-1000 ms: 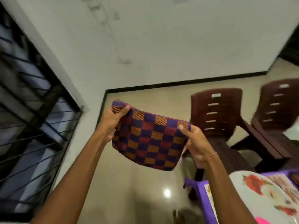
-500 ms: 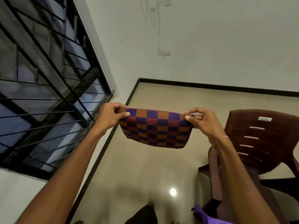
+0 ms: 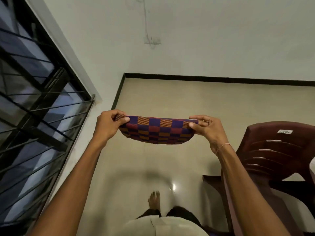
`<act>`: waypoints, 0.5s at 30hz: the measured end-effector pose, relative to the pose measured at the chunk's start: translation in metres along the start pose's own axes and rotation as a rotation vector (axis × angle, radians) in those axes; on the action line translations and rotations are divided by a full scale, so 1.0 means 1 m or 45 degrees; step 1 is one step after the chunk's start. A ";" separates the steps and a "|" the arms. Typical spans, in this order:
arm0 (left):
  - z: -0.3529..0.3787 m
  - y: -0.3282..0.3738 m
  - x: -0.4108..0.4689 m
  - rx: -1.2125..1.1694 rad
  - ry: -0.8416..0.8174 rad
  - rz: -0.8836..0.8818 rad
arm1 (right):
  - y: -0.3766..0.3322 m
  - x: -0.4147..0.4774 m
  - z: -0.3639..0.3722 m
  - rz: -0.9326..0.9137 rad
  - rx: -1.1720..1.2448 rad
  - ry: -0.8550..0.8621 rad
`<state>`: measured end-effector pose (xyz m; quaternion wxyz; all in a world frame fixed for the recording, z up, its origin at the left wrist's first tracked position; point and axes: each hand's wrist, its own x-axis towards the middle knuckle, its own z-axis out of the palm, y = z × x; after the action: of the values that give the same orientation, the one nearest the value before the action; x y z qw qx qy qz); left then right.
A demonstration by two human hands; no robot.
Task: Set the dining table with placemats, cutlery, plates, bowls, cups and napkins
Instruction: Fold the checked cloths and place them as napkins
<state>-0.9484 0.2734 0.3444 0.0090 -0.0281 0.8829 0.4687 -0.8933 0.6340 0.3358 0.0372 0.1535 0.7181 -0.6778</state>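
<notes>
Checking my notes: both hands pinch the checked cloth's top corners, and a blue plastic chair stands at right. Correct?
The head view shows the plastic chair is brown, not blue. The left hand and right hand do pinch the top corners of the checked cloth.

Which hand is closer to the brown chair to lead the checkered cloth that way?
Right, probably. The right hand pinches the checkered cloth at the end nearest the brown chair; the left hand pinches the far end, beside the window. Where it goes is unseen.
</notes>
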 end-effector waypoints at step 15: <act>0.034 0.062 0.143 -0.224 0.023 0.021 | -0.076 0.156 -0.040 -0.274 -0.276 -0.004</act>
<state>-1.0949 0.3307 0.3705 -0.0056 -0.0256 0.8386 0.5441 -1.0558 0.6978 0.3715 -0.0183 0.0699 0.7992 -0.5967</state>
